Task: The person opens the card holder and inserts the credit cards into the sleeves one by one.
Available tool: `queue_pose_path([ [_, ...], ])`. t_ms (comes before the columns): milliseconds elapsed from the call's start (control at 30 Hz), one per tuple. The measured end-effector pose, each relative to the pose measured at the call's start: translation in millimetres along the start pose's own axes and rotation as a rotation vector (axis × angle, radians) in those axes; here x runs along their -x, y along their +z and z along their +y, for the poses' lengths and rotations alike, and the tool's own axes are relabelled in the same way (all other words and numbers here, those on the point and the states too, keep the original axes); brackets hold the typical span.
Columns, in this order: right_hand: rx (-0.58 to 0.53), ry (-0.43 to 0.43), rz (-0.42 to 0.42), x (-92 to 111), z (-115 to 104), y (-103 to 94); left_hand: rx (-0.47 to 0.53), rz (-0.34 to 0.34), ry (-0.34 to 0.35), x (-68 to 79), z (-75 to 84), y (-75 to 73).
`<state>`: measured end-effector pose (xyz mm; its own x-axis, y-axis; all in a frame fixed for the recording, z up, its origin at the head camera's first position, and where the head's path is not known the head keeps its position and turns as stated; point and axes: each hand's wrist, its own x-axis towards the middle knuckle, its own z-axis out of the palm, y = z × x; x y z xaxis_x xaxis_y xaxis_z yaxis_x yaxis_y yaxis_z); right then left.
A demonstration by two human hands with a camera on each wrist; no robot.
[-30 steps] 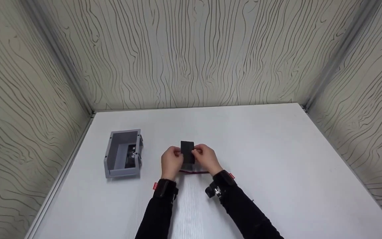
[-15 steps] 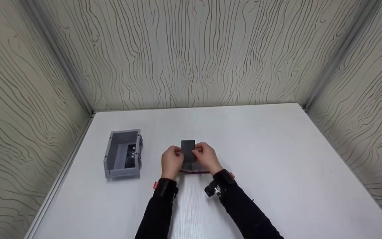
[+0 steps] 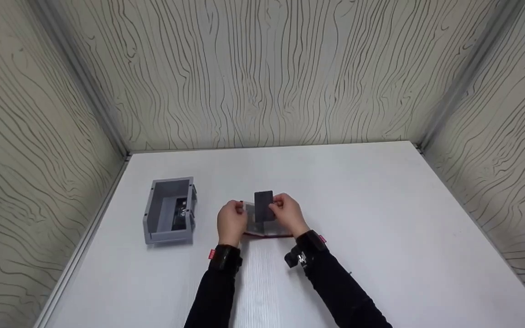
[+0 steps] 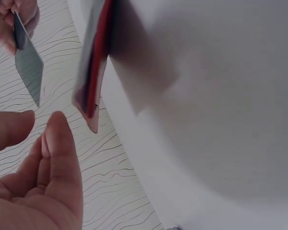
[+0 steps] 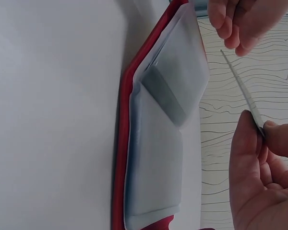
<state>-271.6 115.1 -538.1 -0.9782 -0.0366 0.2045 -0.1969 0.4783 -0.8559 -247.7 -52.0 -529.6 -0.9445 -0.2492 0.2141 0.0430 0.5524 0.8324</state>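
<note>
Fingers of the right hand pinch a dark card by its edge above an open red card holder; the left hand, beside it, holds nothing. Probably light, stiff and slick, the card suits edge grips.

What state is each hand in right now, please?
Left hand: open, holding nothing.
Right hand: closed, pinching the dark card between thumb and fingers.
</note>
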Motion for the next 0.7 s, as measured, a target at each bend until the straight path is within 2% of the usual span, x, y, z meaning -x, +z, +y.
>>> queue_pose_path([
  [333, 0.070, 0.073, 0.021, -1, 9, -2.8, -0.084, 0.025, 0.023, -1.1, -8.5, 2.5],
  [533, 0.089, 0.067, 0.029, -1, 11, -3.9, -0.116, 0.004, 0.038, -0.1, -13.2, 4.2],
  [700, 0.140, 0.056, 0.035, 0, 12, -4.4, -0.119, -0.030, 0.017, 1.4, -15.8, 4.9],
])
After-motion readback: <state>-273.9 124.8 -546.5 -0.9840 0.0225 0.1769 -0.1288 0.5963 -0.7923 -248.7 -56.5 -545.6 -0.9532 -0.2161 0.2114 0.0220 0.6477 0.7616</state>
